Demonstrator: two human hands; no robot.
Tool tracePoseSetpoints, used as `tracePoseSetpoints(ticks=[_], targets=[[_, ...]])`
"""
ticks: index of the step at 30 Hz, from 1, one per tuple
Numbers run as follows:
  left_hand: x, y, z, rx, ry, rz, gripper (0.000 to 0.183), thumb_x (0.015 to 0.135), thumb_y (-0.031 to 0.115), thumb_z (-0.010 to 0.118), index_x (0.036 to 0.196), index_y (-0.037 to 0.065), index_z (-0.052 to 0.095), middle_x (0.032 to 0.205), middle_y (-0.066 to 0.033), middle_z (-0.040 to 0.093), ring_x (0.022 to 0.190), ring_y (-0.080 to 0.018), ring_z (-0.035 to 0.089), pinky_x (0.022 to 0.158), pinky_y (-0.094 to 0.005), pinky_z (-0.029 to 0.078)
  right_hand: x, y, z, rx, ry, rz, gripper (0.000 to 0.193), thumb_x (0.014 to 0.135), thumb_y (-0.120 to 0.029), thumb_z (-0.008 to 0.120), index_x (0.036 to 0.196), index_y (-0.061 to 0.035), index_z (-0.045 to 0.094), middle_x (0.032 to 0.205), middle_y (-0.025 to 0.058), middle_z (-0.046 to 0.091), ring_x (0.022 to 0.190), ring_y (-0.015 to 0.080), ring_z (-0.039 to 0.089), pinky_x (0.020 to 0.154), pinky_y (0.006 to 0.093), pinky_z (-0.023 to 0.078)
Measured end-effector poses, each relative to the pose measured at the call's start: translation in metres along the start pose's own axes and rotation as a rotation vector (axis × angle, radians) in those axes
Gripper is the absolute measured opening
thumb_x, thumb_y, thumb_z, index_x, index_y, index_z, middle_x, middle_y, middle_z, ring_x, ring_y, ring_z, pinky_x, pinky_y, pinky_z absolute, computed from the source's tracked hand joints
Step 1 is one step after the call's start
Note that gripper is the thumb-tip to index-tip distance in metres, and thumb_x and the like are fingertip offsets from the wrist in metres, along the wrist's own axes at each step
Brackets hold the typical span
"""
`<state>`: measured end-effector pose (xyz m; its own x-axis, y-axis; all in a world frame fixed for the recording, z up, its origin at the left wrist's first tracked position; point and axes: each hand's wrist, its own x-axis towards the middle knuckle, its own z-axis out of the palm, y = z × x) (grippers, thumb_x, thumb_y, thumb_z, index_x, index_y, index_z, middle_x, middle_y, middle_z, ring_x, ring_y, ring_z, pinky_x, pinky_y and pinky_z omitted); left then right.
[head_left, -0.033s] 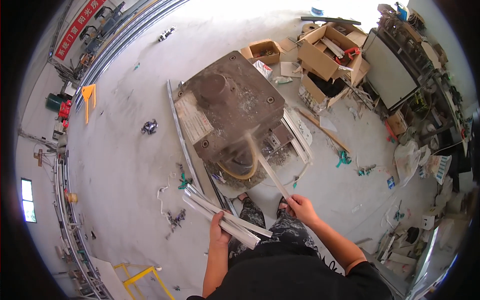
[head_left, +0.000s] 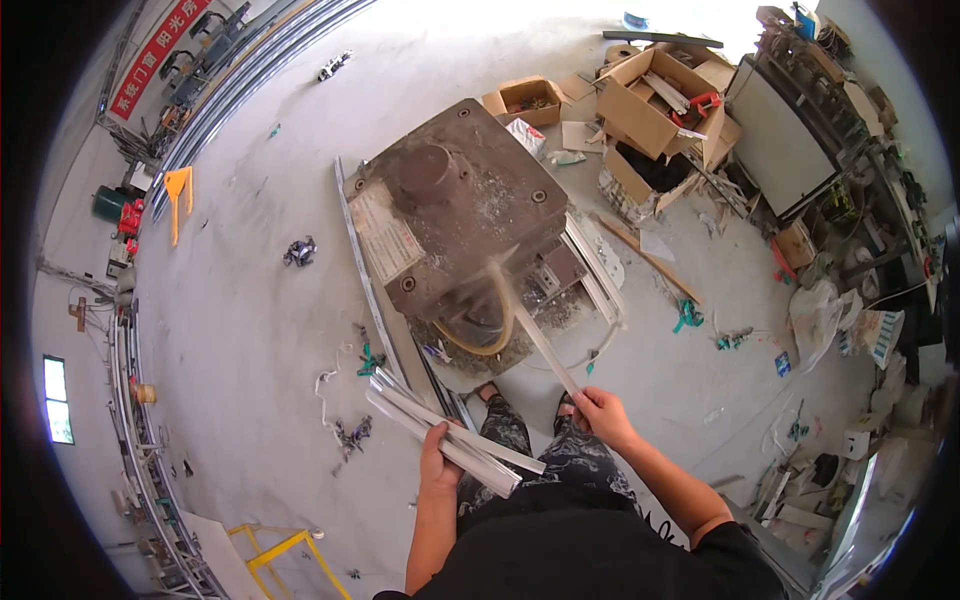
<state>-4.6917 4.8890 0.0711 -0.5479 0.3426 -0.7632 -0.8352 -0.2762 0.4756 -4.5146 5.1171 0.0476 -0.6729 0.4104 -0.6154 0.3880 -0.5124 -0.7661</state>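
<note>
My left hand [head_left: 436,458] is closed around a bundle of silver metal profile strips [head_left: 405,405], which fan out a little at the far end. Between thumb and fingers my right hand [head_left: 603,415] grips the near end of a long pale bar [head_left: 545,345]. This bar runs up to the near side of a brown box-shaped machine [head_left: 475,185]; whether it is fixed there or loose I cannot tell. Beside the bar's far end, a clear cover with a yellowish curved rim [head_left: 487,352] sits on the machine.
Long metal profiles [head_left: 362,250] lie along the machine's left side, and pale strips [head_left: 597,270] rest at its right. Open cardboard boxes [head_left: 640,120] and clutter fill the far right. A yellow-orange stand [head_left: 178,195] is at left. Green scraps [head_left: 688,315] litter the floor.
</note>
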Motion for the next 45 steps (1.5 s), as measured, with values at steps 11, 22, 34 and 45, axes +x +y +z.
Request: tracePoseSetpoints(ticks=[11, 22, 34, 45], targets=[[-0.006, 0.014, 0.013, 0.023, -0.06, 0.113, 0.019, 0.078, 0.018, 0.06, 0.088, 0.003, 0.056, 0.078, -0.0089, 0.058, 0.074, -0.0208, 0.057, 0.071, -0.0342, 0.05, 0.0, 0.013, 0.01, -0.105, 0.188, -0.2, 0.021, 0.091, -0.021, 0.052, 0.093, -0.0012, 0.058, 0.055, 0.0051, 0.055, 0.049, 0.0125, 0.052, 0.049, 0.0282, 0.041], [-0.014, 0.065, 0.033, -0.004, -0.259, 0.196, 0.022, 0.078, 0.012, 0.063, 0.097, 0.006, 0.054, 0.087, -0.0054, 0.056, 0.081, -0.0181, 0.055, 0.073, -0.0324, 0.049, -0.073, 0.033, -0.045, -0.676, 0.815, -0.489, 0.008, 0.082, -0.01, 0.062, 0.078, -0.0023, 0.061, 0.064, 0.0106, 0.053, 0.056, 0.0212, 0.053, 0.052, 0.0334, 0.041], [-0.011, 0.067, 0.052, 0.001, -0.25, 0.174, 0.032, 0.077, 0.009, 0.064, 0.106, 0.005, 0.051, 0.091, -0.0078, 0.056, 0.084, -0.0205, 0.057, 0.077, -0.0361, 0.05, 0.105, -0.126, -0.04, -1.028, 0.716, -0.737, 0.016, 0.082, -0.02, 0.06, 0.081, -0.0048, 0.063, 0.078, 0.0142, 0.056, 0.081, 0.0323, 0.055, 0.071, 0.0424, 0.045], [-0.018, 0.037, 0.079, 0.125, -0.137, 0.193, 0.023, 0.082, 0.011, 0.063, 0.1, 0.001, 0.054, 0.09, -0.0092, 0.059, 0.083, -0.0205, 0.06, 0.073, -0.0331, 0.052, -0.012, -0.086, 0.116, -0.687, -0.035, -0.655, 0.017, 0.079, -0.02, 0.064, 0.085, -0.0048, 0.063, 0.079, 0.0138, 0.061, 0.076, 0.0328, 0.059, 0.066, 0.0401, 0.047]])
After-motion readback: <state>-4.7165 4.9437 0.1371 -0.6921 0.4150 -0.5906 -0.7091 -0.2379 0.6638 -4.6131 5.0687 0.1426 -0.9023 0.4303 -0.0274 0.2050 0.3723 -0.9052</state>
